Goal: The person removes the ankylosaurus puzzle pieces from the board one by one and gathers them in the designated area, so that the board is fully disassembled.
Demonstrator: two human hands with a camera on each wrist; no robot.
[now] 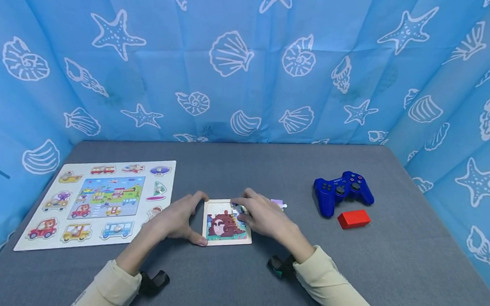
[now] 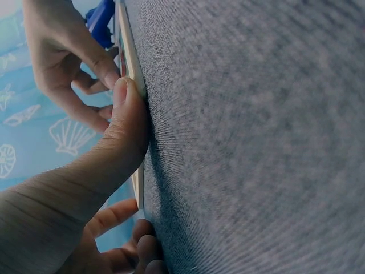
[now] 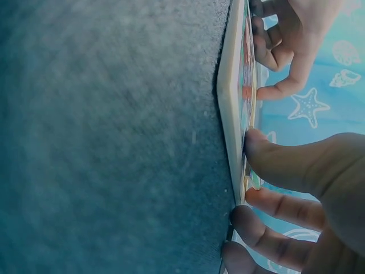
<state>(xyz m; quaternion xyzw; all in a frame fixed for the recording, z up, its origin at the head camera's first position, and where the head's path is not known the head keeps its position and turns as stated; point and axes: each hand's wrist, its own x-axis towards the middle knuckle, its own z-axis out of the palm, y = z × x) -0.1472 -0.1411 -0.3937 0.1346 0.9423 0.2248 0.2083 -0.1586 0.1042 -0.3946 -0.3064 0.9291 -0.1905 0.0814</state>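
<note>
A small jigsaw puzzle in a pale wooden tray (image 1: 230,242) lies on the table, with a brown spiky animal picture (image 1: 224,226) across its lower part and bare wood at its upper left. My left hand (image 1: 178,217) grips the tray's left side, thumb at the near corner and index finger at the far one. Over the tray's upper right, my right hand (image 1: 264,215) pinches a puzzle piece (image 3: 255,181) between thumb and index finger; the fingers partly hide it. Beyond that hand, a purple puzzle piece (image 1: 278,203) shows on the table.
To the left lies a large white vehicle puzzle board (image 1: 95,223), close to my left forearm. A blue game controller (image 1: 342,190) and a red block (image 1: 353,219) are on the right. A blue shell-patterned curtain (image 1: 248,101) borders the grey table (image 1: 227,289).
</note>
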